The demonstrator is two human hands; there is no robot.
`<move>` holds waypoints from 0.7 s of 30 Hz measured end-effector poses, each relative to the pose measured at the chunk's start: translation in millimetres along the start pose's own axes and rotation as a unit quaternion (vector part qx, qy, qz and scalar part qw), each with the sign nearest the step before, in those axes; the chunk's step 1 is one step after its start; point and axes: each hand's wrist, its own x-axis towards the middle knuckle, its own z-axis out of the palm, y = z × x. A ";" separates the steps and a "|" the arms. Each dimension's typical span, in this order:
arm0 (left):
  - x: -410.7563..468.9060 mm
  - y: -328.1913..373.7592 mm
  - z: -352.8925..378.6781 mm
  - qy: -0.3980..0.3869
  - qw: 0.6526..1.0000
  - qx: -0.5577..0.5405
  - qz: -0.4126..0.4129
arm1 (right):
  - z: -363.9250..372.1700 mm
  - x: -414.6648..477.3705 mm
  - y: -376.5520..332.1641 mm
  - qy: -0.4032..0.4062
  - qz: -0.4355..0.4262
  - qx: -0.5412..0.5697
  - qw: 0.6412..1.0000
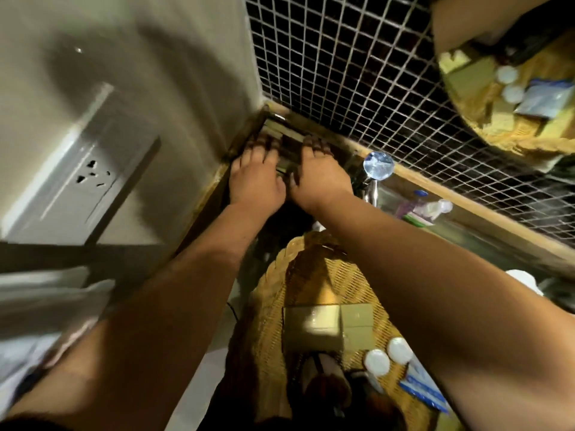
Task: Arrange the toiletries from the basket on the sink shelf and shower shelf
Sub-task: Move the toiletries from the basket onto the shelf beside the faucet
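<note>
Both my hands reach to the far corner of the sink shelf [466, 209], where the cream wall meets the dark mosaic tiles. My left hand [256, 178] and my right hand [320, 175] lie side by side, fingers pressed on a few olive-green boxes [287, 141] stacked in that corner. Below my arms sits the woven yellow basket [311, 275]. It holds two more olive boxes [326, 328], two white round caps [387, 357] and a blue-and-white packet [426, 393].
A chrome tap with a clear round knob [378, 164] stands just right of my right hand. Small bottles [420, 206] lie further right on the shelf. A wall socket [93, 175] is on the left. A mirror [513, 88] at top right reflects the basket.
</note>
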 end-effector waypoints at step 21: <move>-157.0 106.7 -35.7 0.065 0.978 -0.048 0.191 | -42.2 -216.0 80.7 0.057 0.028 -0.122 0.991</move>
